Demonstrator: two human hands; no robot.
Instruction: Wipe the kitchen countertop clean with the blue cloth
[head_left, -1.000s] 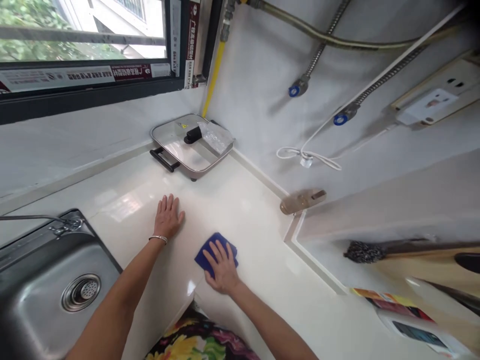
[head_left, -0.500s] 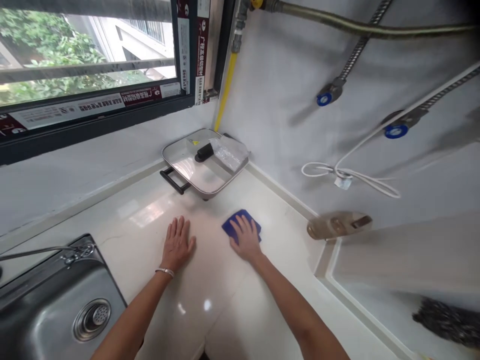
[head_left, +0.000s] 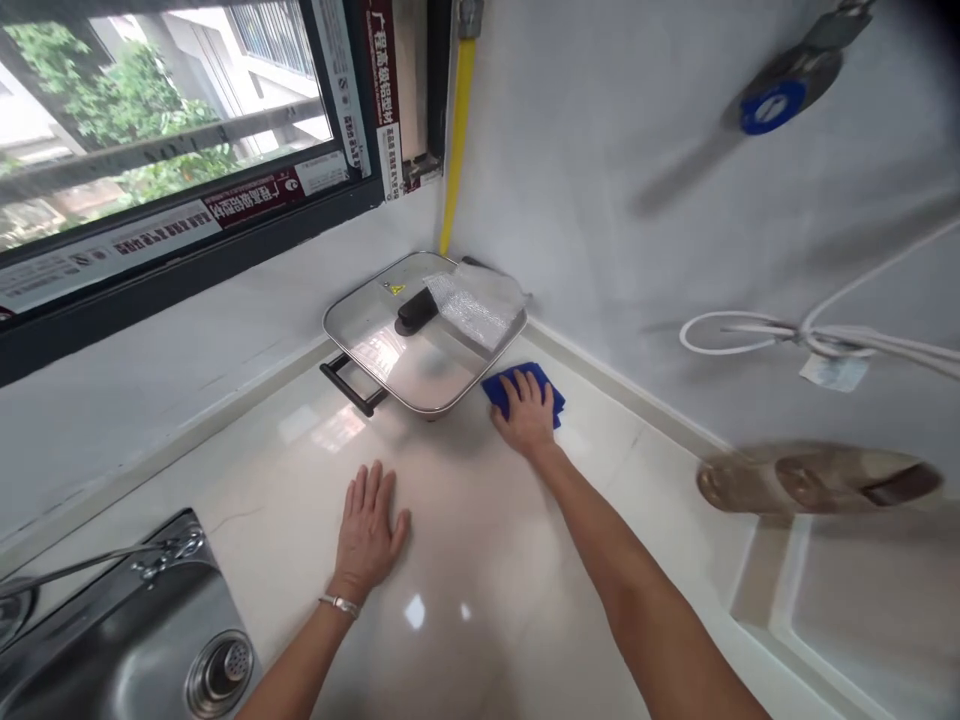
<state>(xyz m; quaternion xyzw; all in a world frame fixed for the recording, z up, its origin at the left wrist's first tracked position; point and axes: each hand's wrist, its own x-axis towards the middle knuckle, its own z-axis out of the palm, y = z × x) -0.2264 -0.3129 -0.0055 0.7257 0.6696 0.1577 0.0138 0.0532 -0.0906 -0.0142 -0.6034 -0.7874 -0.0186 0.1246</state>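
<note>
Right hand [head_left: 531,425]: fingers spread on top of blue cloth [head_left: 495,388], thumb at its left edge; no pinch visible, can't tell if any cloth is tucked under. Cloth lies folded or bunched on white counter [head_left: 450,530], just right of frame center, just beside the lidded pan [head_left: 379,350]. Left hand [head_left: 367,542]: empty, palm down, fingers fairly straight, thumb out, on counter lower left of center.

Cloth looks light, soft, limp, not fragile; should slide easily under a flat palm, though loose edges may fold. Best hold: palm over middle for sliding, pinch at a bunched edge for lifting.

Farther out: black side handle [head_left: 352,388] left of pan, clear plastic packet [head_left: 480,305] on lid, sink [head_left: 150,640] lower left, white cord [head_left: 720,330] right.
</note>
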